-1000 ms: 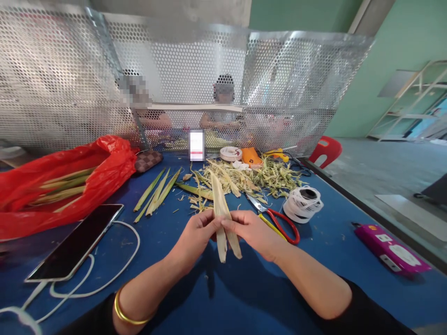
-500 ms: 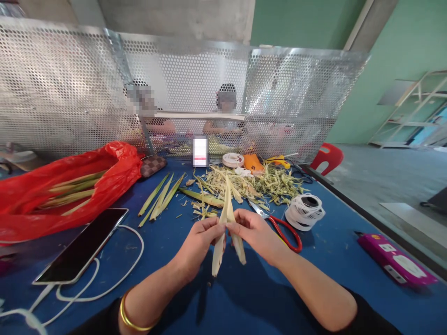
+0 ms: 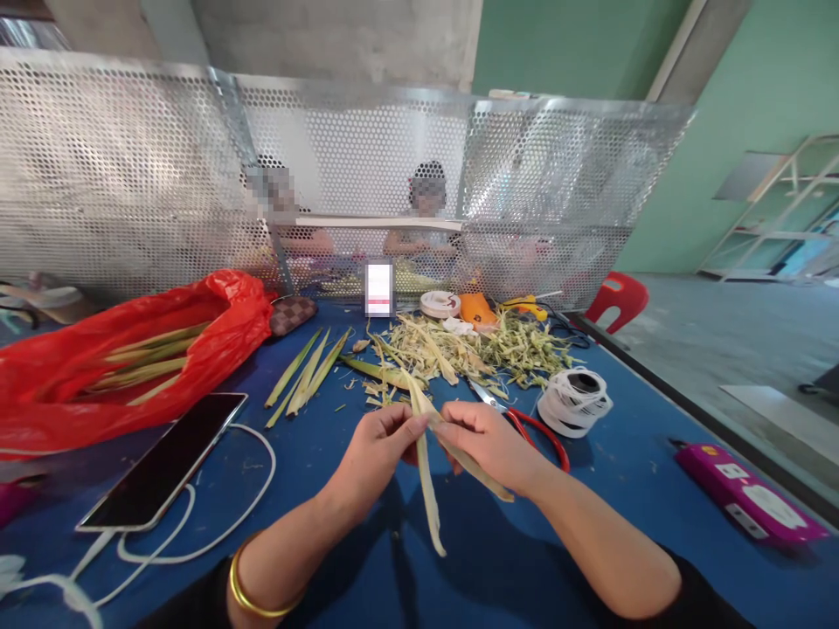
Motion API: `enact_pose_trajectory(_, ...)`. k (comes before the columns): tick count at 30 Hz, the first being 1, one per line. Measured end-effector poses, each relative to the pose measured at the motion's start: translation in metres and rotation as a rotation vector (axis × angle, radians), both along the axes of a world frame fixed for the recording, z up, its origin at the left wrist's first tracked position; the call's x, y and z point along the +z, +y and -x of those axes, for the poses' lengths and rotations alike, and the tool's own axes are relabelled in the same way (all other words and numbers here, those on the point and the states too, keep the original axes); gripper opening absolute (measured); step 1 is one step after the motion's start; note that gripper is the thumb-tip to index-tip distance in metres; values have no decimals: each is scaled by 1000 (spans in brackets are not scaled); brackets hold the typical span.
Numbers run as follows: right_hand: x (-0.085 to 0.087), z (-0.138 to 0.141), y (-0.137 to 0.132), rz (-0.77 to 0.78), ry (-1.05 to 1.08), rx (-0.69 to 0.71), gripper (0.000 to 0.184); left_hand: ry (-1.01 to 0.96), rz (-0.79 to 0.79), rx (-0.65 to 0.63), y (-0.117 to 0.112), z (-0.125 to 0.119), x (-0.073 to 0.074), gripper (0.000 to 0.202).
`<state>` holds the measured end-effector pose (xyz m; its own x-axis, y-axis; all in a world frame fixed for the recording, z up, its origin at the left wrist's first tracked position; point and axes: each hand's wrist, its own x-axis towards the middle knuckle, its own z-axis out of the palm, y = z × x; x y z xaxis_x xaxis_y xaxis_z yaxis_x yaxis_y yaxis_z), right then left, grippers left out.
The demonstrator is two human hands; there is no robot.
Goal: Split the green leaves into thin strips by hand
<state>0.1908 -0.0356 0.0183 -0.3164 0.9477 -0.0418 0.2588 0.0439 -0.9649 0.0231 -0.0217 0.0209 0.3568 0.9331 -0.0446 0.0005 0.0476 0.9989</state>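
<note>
Both my hands meet over the blue table [image 3: 590,515], pinching a pale yellow-green leaf strip [image 3: 429,489] that is split into two tails. My left hand [image 3: 377,450] is closed on the left tail, which hangs down towards me. My right hand [image 3: 485,441] is closed on the right tail, which runs down to the right under my wrist. The leaf's joined tip points away, toward a heap of leaf trimmings [image 3: 472,342]. Red-handled scissors [image 3: 534,432] lie just right of my right hand.
A red plastic bag [image 3: 124,367] with long green leaves lies at the left, several loose leaves [image 3: 305,371] beside it. A phone [image 3: 163,463] on a white cable sits front left. A white tape roll [image 3: 575,400] and a purple box [image 3: 747,494] lie right. Two people sit behind a perforated metal screen [image 3: 360,166].
The leaf has been pulled further apart: its two tails are longer and spread wider, the left one hanging lower, the right one drawn out to the right. The upright tip has shortened.
</note>
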Motion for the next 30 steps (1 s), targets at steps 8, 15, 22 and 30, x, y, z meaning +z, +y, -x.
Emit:
enact_pose_trajectory(8,27,-37,0,-8,-20,-94,28,-321,195,42,5,15,19,28)
enact_pose_trajectory(15,22,-64,9,-116,358,-623,26,-591,147,299,22,46,55,25)
enact_pose_trajectory(22,9,-51,8,-38,461,-525,30,-258,-30,461,31,75,55,16)
enact_pose_trajectory(30,-7,-39,10,25,314,-449,35,-253,124,716,96,91,58,11)
